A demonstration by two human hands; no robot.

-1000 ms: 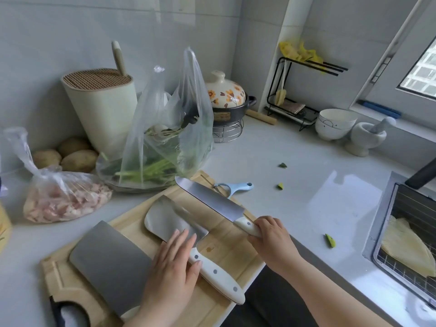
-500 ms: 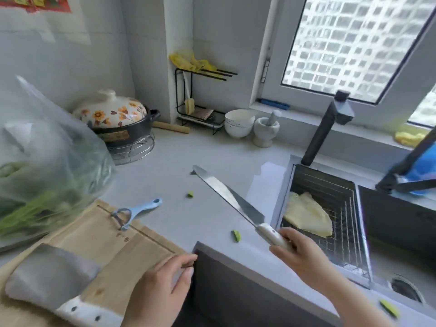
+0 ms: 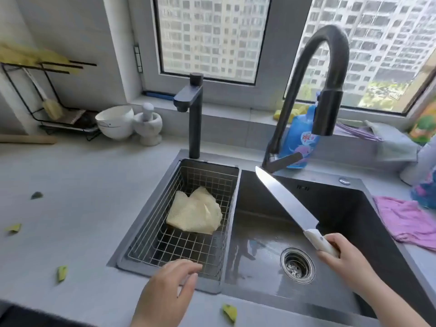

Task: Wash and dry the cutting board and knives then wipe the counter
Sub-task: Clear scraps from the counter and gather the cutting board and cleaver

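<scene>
right hand (image 3: 342, 258) grips the knife (image 3: 285, 201) over the sink (image 3: 354, 223); left hand (image 3: 165, 293), fingers relaxed, at its near rim.

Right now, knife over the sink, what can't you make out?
All head view:
- Cutting board and other knives: outside the frame.
- End of the knife handle: covered by the right hand.
- Under the yellow cloth in the wire basket: hidden by the cloth.
- Blue bottle label: blurred, partly behind the faucet.
- Colourful items by the pink cloth: blurred, cut by the right edge.
</scene>
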